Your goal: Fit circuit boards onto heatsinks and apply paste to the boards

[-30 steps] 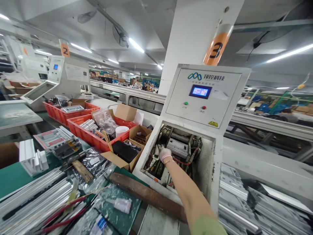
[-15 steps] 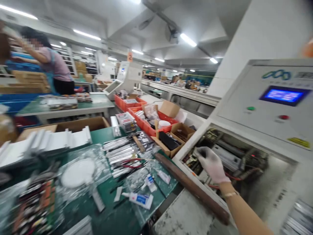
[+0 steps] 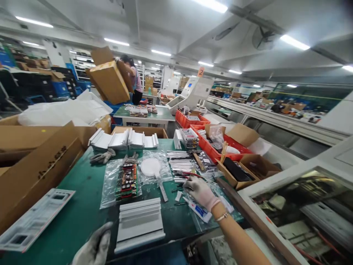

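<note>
My right hand [image 3: 202,192], in a pale glove, hovers over the right part of the green table with its fingers bent together. Whatever they hold, if anything, is hidden. Just beyond are red-handled pliers [image 3: 193,174] and a stack of silver metal strips [image 3: 180,162]. A white and blue tube [image 3: 200,211] lies below the wrist. At the lower left is my gloved left hand [image 3: 93,246], fingers stretched and nothing visible in it. Beside it rests a ribbed silver aluminium profile [image 3: 140,224]. A circuit board [image 3: 127,180] lies on plastic film behind the profile.
A machine with an open bay [image 3: 303,213] stands at right, fronted by a brown bar [image 3: 248,217]. Red crates [image 3: 215,147] and cardboard boxes [image 3: 237,171] line the table's right side. A white panel [image 3: 35,217] lies left. A person [image 3: 138,81] handles a large carton [image 3: 110,81] behind.
My view has swung left. My right hand has left the machine's open bay and is now above the table by the tubes. My left hand has come into view.
</note>
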Demonstrator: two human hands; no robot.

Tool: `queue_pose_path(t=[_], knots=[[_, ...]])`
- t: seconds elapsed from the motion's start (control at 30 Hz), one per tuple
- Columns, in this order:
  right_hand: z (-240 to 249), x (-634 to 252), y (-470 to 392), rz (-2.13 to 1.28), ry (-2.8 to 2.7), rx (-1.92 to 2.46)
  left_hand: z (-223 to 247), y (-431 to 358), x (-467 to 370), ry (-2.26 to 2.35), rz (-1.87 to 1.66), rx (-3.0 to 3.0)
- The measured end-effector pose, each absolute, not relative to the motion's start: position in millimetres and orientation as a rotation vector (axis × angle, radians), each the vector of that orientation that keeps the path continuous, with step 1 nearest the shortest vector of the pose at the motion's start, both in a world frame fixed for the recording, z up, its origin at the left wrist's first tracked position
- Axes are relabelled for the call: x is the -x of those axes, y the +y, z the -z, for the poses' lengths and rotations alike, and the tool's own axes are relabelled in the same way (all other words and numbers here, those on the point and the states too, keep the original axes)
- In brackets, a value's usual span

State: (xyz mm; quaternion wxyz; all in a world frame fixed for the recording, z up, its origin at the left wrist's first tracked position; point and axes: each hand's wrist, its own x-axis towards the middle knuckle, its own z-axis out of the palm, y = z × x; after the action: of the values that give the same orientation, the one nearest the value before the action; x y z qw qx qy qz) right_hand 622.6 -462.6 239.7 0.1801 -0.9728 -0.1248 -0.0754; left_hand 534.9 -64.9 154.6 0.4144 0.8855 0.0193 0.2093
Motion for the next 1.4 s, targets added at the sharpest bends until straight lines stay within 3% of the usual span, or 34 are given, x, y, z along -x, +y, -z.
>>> queue_pose_path(t=[0.13, 0.3, 0.43, 0.77, 1.07, 1.4], knots=[[-239, -630, -449, 0.182, -0.433, 2.781, -172, -73, -538, 0.000, -0.559, -2.231], [-241, -641, -446, 0.198, -0.462, 2.863, -223, -78, -577, -0.327, -0.614, -2.702], [-238, -660, -427, 0.169, -0.628, 2.959, -255, -84, -617, -0.553, -0.371, -2.982], [-221, -678, -378, -0.012, -1.330, 2.757, -260, -104, -636, -0.690, -0.116, -3.160], [-230, -749, -372, 0.477, -0.523, 2.445, -256, -110, -646, -0.671, -0.032, -3.175], [-227, -803, -351, 0.414, -0.187, 2.318, -256, -94, -657, -0.681, -0.089, -3.044]])
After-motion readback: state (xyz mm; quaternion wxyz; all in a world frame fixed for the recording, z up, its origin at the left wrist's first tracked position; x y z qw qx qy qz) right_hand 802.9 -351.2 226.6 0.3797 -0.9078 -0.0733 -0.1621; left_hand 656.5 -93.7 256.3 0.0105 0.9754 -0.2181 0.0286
